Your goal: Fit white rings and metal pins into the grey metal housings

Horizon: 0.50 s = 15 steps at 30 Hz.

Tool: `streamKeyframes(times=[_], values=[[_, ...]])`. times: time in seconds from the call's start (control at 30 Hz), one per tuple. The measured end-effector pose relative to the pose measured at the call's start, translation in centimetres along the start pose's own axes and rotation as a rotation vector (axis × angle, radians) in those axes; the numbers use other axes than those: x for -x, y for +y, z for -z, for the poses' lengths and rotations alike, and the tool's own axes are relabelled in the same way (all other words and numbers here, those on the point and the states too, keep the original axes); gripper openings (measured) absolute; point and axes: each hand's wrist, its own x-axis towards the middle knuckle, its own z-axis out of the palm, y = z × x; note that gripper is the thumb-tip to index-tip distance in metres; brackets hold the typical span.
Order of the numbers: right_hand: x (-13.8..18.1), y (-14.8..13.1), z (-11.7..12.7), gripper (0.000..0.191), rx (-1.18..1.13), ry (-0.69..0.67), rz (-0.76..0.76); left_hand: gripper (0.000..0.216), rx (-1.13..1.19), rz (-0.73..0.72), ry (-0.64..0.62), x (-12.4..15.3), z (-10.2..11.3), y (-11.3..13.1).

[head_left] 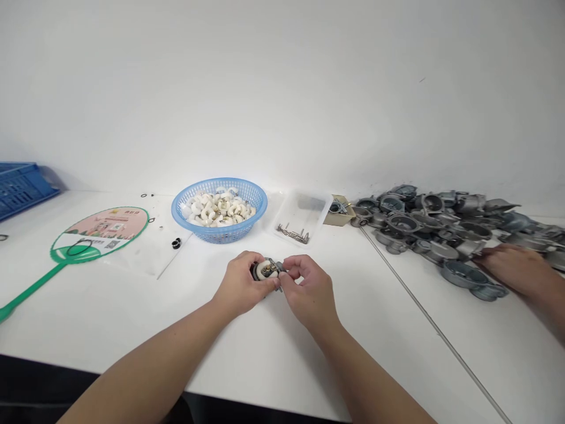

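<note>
From the head camera, three hands show on a white worktable: the person's own two and a third at the far right, which comes in from the side (a co-worker's, by the look of its angle) and lies with its fingers against the edge of a heap of grey die-cast metal housings, too many and too overlapped to count exactly. The person's left hand is curled around one small assembly, a white ring with brass-coloured parts set on a dark metal piece, held just in front of the body, and the right hand pinches the same piece from the other side with its fingertips. Ahead sits one blue plastic mesh basket filled with dozens of white rings with brass centres. To its right, one transparent plastic tray holds a row of small metal pins, and one small cardboard box holds metal bits. On the left lie one green plastic fan, a black O-ring on it, one small pair of black rings, and one blue crate.
</note>
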Motion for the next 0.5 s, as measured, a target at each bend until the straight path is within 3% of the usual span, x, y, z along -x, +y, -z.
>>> streamKeyframes(times=[0.37,0.5], values=[[-0.3,1.6,0.5,0.016,0.159,-0.071,0.184,0.028,-0.026,-0.033,-0.041,-0.1,0.4,0.1],[-0.6,2.0,0.9,0.015,0.122,-0.130,0.171,0.032,-0.015,-0.031,-0.061,-0.1,0.4,0.1]])
